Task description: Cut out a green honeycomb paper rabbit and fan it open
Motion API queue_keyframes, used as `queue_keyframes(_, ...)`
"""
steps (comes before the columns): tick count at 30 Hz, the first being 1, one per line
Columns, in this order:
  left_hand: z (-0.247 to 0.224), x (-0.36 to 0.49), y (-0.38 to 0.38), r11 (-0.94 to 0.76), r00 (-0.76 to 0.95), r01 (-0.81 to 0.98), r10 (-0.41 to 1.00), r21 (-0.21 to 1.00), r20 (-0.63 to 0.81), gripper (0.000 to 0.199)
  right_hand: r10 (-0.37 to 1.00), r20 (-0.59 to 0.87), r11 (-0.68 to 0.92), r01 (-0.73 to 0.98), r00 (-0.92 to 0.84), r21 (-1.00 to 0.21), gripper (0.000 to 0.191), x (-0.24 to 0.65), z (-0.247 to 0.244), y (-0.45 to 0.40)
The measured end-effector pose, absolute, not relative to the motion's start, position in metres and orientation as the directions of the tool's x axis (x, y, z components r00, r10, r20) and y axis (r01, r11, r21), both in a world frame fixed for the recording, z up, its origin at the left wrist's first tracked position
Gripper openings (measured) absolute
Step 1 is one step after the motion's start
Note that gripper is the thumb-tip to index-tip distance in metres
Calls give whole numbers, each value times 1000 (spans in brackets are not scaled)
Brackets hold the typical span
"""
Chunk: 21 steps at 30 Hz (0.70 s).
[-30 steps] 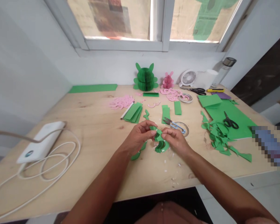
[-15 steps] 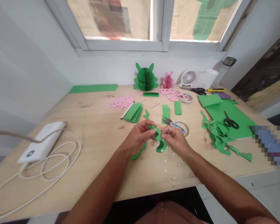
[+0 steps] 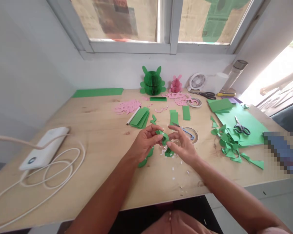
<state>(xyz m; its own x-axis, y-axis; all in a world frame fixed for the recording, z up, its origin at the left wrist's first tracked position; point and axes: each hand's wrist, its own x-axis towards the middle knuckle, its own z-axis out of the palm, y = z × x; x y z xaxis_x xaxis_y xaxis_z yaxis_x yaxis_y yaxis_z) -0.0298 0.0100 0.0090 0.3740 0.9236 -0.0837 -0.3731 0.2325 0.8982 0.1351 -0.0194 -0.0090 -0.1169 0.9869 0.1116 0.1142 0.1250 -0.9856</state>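
One pine table (image 3: 92,138): a white power bank (image 3: 44,148) and a coiled white cable (image 3: 52,170) are laid at its left side.
Two honeycomb paper rabbits: a green rabbit (image 3: 151,81) and a pink rabbit (image 3: 176,85) are stood near the far edge.
Green card sheet (image 3: 246,125): black-handled scissors (image 3: 241,129) are laid on it, and green offcuts (image 3: 229,146) are heaped beside it.
Left hand (image 3: 145,143): the fingers are curled, grasping the green paper piece.
Right hand (image 3: 183,146): the fingers are released and spread, just beside the piece; contact cannot be told.
Green paper piece (image 3: 164,138): it is held above the table, between both hands.
White paper scraps (image 3: 173,169): they are scattered below the hands.
Handling: a light hold is judged best, so that the thin paper is not creased.
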Motion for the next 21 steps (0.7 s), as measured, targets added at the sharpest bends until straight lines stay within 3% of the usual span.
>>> queue_keyframes(4, 7, -28, 11, 187, 350, -322, 934, 928, -67, 25, 969, 222, 243, 276, -106, -930, 60, 134, -8, -22)
queue_keyframes(9, 0, -27, 12, 110, 342, -313, 940, 944, 4, 22, 964, 247, 265, 409, -96, -874, 63, 132, -8, -22)
queue_keyframes(21, -5, -27, 12, 74, 347, -313, 937, 947, 42, 23, 939, 317, 342, 463, -133, -818, 57, 132, -8, -21)
